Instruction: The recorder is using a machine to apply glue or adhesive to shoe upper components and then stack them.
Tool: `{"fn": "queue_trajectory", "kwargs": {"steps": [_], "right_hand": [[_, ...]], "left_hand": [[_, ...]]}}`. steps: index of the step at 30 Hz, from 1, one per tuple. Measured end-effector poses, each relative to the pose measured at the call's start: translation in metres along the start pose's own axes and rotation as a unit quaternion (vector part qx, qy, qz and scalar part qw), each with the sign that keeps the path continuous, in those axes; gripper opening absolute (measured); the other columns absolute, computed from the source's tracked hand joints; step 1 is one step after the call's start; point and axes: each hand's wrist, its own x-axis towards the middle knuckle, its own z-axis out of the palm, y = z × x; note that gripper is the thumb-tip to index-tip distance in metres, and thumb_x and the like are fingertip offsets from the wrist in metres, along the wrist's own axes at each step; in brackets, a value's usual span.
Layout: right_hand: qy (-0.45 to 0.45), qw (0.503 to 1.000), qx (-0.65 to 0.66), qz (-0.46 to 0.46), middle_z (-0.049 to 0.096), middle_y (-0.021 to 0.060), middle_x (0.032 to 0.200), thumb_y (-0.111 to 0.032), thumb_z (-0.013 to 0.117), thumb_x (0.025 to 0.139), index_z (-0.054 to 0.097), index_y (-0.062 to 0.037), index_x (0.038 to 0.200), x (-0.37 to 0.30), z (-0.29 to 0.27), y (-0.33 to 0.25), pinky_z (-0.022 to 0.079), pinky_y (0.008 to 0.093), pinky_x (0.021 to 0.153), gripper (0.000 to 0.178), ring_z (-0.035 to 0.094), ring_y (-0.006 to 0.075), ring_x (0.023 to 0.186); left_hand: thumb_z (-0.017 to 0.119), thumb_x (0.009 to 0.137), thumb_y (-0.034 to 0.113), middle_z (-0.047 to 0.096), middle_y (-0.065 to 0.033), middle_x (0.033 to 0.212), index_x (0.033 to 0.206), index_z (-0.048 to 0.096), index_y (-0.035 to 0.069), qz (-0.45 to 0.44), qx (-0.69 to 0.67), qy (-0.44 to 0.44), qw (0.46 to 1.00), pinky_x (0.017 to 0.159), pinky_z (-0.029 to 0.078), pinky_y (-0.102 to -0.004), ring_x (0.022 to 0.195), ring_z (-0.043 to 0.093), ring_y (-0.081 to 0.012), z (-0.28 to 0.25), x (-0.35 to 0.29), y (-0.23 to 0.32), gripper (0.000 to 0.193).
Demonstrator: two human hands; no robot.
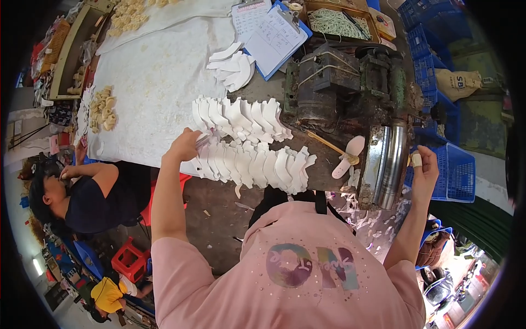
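Two rows of thin white curved pieces, the back row [241,116] and the front row [255,165], stand packed on edge at the bench's near side. At their left end my left hand [185,145] is closed, its fingertips pinching a white curved piece [203,140]. Far to the right, my right hand [425,174] is held beside a shiny metal roller [392,164], apart from it. Its fingers are loosely bent and apart, with pale wraps on the fingertips and no piece visible in them. More flat white curved pieces [239,72] lie piled farther back.
A grimy motor [335,77] stands behind the roller. Nearby lie a pink-and-white spoon-shaped thing [349,158] and a wooden stick [320,140]. Clipboards [274,41] and a box of cords [337,23] are at the back. A person [90,189] sits at left; a blue crate [457,172] stands right.
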Motion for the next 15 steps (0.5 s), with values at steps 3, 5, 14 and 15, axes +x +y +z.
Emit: {"fn": "queue_trajectory", "kwargs": {"steps": [3,5,14,15], "right_hand": [[0.019,1.0,-0.008,-0.021,0.058,0.0036,0.093,-0.005,0.055,0.088,0.056,-0.0003,0.107,-0.011,-0.002,-0.017,0.043,0.0214,0.074,0.019,0.054,0.0091,0.083],[-0.005,0.999,0.018,-0.037,0.058,0.003,0.093,-0.004,0.056,0.087,0.057,-0.0013,0.105,-0.018,0.008,-0.028,0.043,0.0212,0.074,0.018,0.055,0.0091,0.084],[-0.115,0.966,-0.004,-0.233,0.052,0.0109,0.108,-0.004,0.066,0.075,0.061,-0.0055,0.103,-0.059,0.103,-0.096,0.035,0.0389,0.089,0.028,0.044,0.0297,0.102],[-0.082,0.963,0.04,-0.254,0.052,0.0107,0.109,-0.001,0.063,0.075,0.061,-0.0055,0.101,-0.061,0.108,-0.083,0.035,0.0397,0.088,0.026,0.043,0.0296,0.102]], "left_hand": [[0.06,0.065,-0.003,0.056,-0.0173,0.114,0.117,0.054,0.005,0.024,-0.043,0.024,0.999,0.083,0.049,-0.0369,0.089,0.062,-0.032,-0.039,-0.009,0.049,0.053],[0.066,0.065,0.001,0.061,-0.0141,0.106,0.121,0.051,0.003,0.035,-0.342,0.122,0.931,0.086,0.048,-0.0341,0.094,0.062,-0.0243,-0.061,-0.022,0.095,0.058],[0.074,0.063,-0.003,0.057,-0.0126,0.116,0.127,0.039,0.002,0.25,-0.801,0.007,0.544,0.089,0.047,-0.0312,0.103,0.057,-0.0178,-0.049,-0.067,0.304,0.073],[0.074,0.065,-0.003,0.057,-0.0126,0.117,0.128,0.038,0.003,0.248,-0.828,-0.003,0.503,0.089,0.047,-0.0309,0.103,0.057,-0.0178,-0.048,-0.068,0.319,0.073]]}}
